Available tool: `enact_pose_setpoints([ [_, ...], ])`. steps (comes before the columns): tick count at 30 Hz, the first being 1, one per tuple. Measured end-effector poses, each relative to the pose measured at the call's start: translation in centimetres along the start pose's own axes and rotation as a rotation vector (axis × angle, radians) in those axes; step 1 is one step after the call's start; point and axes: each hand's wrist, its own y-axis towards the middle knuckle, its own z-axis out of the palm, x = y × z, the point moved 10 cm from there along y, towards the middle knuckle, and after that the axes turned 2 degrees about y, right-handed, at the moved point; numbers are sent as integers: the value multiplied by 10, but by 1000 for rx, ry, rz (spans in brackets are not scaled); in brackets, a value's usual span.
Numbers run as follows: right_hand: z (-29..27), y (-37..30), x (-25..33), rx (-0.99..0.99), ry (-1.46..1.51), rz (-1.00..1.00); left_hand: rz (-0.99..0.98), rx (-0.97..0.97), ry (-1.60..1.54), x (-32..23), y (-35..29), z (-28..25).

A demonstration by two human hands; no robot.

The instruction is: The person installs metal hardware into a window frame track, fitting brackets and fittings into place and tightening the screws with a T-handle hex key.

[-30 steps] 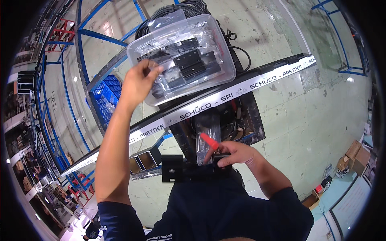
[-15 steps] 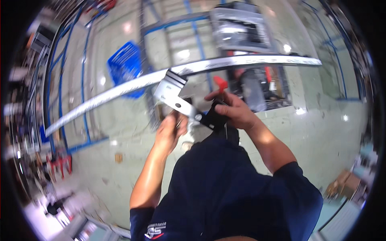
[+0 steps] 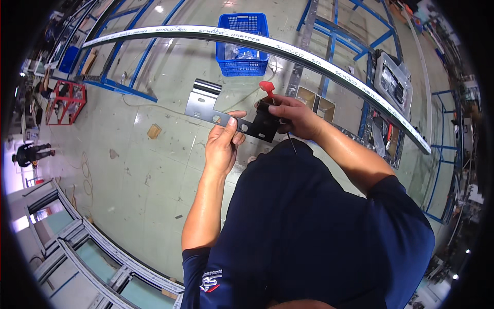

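Note:
A dark, flat metal bracket with holes and a ribbed bent end lies across both hands, above my shirt front. My left hand is closed on its middle, thumb on top and fingers beneath. At its right end, my right hand is closed round the black end plate. The same hand holds a red-handled tool, its handle sticking up past the fingers. A thin dark shaft shows below this hand; the grip hides how it joins the handle. Beyond the hands runs a long white-faced bar, apart from the bracket.
A blue crate stands on the floor beyond the bar. Blue metal frames stand left and right. At the right is a clear-lidded box. Framed panels lie lower left, near a red rack. A person is far left.
The view has swung to the right, so the crate now appears nearer the middle and the lower-left panels show. Both hands keep the bracket, the left hand now nearer its middle.

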Motion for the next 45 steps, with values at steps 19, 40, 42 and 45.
enact_pose_setpoints([
  [19, -56, -65, -21, -131, 0, -123, -115, 72, -50, 53, 24, 16],
  [40, -468, -385, 40, -714, 31, -514, -359, -244, 89, 238, 64, 257],
  [42, -523, -462, 58, -1095, -26, -347, -338, -291, 168, 238, 74, 273],
  [45, -594, -533, 58, -1242, -174, -737, -329, -274, 287, 245, 98, 305],
])
